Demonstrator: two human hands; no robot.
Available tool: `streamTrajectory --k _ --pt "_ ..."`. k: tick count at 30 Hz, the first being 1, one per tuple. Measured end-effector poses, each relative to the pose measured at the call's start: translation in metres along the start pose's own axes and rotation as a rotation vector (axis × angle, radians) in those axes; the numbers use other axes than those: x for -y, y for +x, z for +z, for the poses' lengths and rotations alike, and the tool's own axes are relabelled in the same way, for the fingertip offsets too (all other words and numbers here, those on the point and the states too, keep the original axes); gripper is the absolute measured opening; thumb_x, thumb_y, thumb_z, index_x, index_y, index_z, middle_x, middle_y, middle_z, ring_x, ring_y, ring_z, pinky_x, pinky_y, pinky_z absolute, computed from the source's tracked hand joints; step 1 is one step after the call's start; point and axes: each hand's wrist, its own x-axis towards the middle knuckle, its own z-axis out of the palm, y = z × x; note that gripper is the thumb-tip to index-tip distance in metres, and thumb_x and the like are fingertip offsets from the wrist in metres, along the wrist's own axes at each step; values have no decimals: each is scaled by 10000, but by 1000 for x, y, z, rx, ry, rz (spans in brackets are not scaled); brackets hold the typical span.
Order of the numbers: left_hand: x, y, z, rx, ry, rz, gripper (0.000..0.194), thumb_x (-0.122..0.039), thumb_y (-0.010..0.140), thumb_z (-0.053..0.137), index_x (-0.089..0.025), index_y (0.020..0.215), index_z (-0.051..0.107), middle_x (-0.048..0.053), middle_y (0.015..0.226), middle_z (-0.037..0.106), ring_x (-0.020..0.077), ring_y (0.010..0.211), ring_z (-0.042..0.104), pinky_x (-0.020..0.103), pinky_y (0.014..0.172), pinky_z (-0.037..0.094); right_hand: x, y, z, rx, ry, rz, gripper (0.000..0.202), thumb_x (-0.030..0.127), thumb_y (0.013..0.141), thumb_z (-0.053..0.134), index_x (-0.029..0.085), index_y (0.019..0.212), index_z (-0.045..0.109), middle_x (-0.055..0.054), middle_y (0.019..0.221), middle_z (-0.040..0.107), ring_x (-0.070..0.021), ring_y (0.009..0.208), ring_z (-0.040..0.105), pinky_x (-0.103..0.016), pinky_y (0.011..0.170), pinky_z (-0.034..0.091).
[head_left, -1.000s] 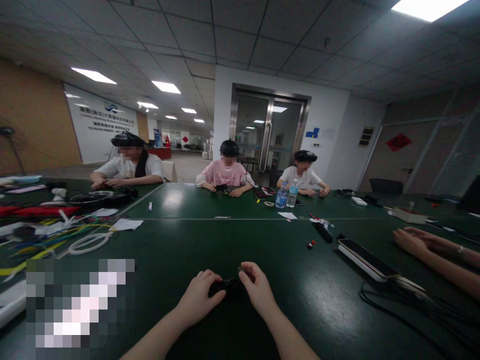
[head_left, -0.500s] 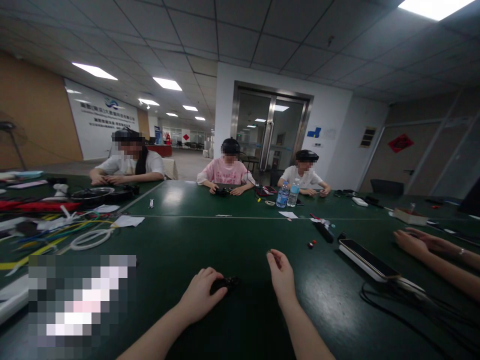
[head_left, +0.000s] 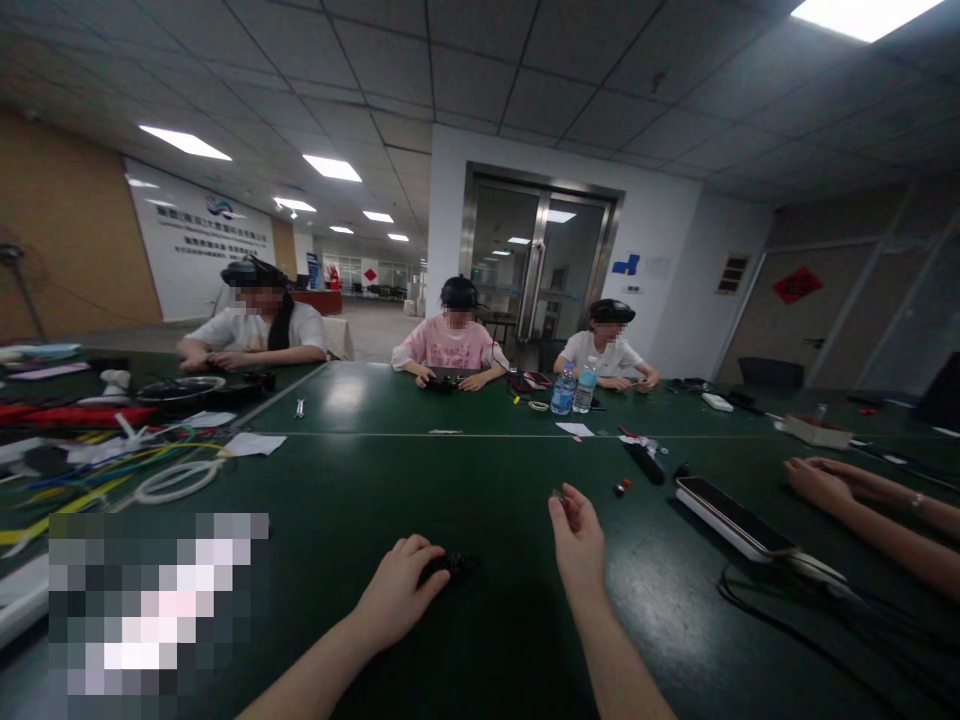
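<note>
My left hand (head_left: 401, 590) rests low over the dark green table (head_left: 495, 650), its fingers closed around one end of a small black object (head_left: 459, 568). The object's far end sticks out to the right of my thumb and looks uneven; its kind is too dark to make out. To the right, my right hand (head_left: 581, 550) is held apart from it, thumb and fingers pinched together. Something tiny may show at the fingertips, too small to name. Small red and dark pieces (head_left: 622, 488) lie just beyond my right hand.
A phone (head_left: 735, 515) lies on a white block at right, with black cables (head_left: 780, 620) nearby. Another person's hands (head_left: 832, 485) are at far right. Two water bottles (head_left: 574, 388) stand ahead. Coiled white cable (head_left: 176, 482) and wires lie left. Three people sit opposite.
My right hand has moved to the right and slightly farther from me, still pinched. My left hand stays almost in place on the black object.
</note>
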Motion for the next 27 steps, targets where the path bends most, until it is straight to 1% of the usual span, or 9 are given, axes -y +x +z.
streamTrajectory --k 5,8,10,13,16,18,21,23,27 --pt "-1 0 -1 5 5 -6 419 -447 834 430 -231 1177 533 49 1171 508 226 1074 460 350 907 386 4 -4 2 23 -16 -3 549 499 737 540 197 1192 474 -69 1038 626 -210 930 589 -333 791 468" --pt "-1 0 -1 11 -4 -16 404 -439 836 438 -241 1175 533 48 1168 506 216 1073 462 344 904 394 2 -5 3 59 -45 7 507 495 746 530 191 1151 512 -75 1044 628 -212 937 589 -343 815 462" --pt "-1 -1 -1 8 -1 -10 398 -439 837 438 -245 1172 535 48 1164 508 214 1073 461 344 910 392 0 -8 5 142 -82 15 444 473 740 542 196 1087 561 -68 1017 641 -215 927 595 -353 820 463" --pt "1 0 1 -3 -2 -1 402 -446 835 440 -246 1170 538 49 1160 510 211 1063 465 341 903 395 -1 -15 9 327 -148 34 360 426 719 579 214 1008 614 -49 965 661 -222 911 605 -371 814 469" --pt "3 1 3 -17 -12 5 398 -447 835 437 -254 1167 541 44 1148 516 204 1043 472 333 885 402 2 -26 16 515 -172 55 354 397 724 588 213 1026 614 -43 1008 653 -225 967 593 -371 832 467" --pt "3 1 4 -34 -11 14 385 -444 834 436 -261 1152 551 40 1132 523 200 1028 475 330 878 402 7 -34 21 602 -179 47 354 384 738 583 210 1045 609 -41 1035 648 -219 994 585 -363 859 456" --pt "3 1 4 -49 -4 30 370 -439 828 444 -259 1126 569 39 1104 533 198 1007 480 330 865 402 14 -45 30 667 -178 4 343 383 771 550 225 1072 600 -31 1057 639 -207 1020 572 -347 890 439" --pt "3 1 4 -50 -7 36 367 -438 826 448 -254 1118 573 41 1093 536 199 997 482 326 852 406 16 -50 35 668 -209 -26 336 377 779 538 236 1078 598 -29 1062 632 -205 1025 562 -344 897 430" --pt "3 1 5 -68 6 57 356 -416 830 447 -242 1114 573 47 1082 537 201 993 481 323 849 401 17 -55 42 709 -364 -122 277 347 755 568 264 1009 643 -23 1087 618 -218 1079 514 -359 947 371"
